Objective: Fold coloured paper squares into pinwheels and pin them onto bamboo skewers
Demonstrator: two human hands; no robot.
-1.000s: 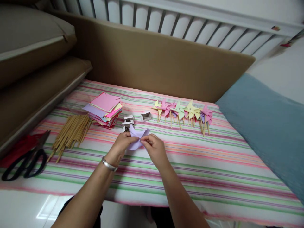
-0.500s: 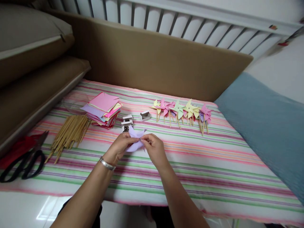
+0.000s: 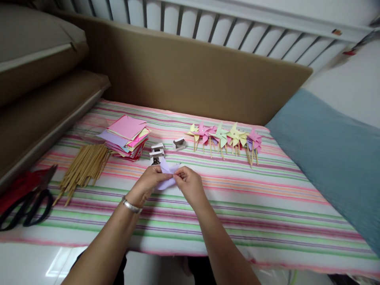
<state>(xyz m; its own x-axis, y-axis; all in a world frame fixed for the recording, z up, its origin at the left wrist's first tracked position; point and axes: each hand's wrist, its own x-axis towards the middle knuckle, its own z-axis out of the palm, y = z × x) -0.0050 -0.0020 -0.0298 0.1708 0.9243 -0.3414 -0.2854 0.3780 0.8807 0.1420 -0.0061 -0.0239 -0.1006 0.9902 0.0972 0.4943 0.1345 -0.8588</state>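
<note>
A lilac paper pinwheel (image 3: 166,184) with its corners folded inward is between my two hands, above the striped cloth. My left hand (image 3: 150,179), with a silver bracelet at the wrist, pinches it near the centre. From the other side my right hand (image 3: 189,183) presses thumb and forefinger at the same centre point; whether a pin is there is too small to tell. Just beyond the paper stand small open white boxes (image 3: 156,153) with dark little pieces in the nearest. Another white box (image 3: 179,144) lies a bit farther to the right.
Left of my hands are a stack of coloured paper squares (image 3: 127,128), a bundle of wooden sticks (image 3: 84,166) and black-handled scissors (image 3: 37,204) by red material. Finished pinwheels on sticks (image 3: 234,136) lie at the back right. A brown board (image 3: 192,71) rises behind the striped cloth (image 3: 267,221).
The view has shifted slightly. My fingers have closed in a little at the middle of the lilac paper, both hands still on it.
</note>
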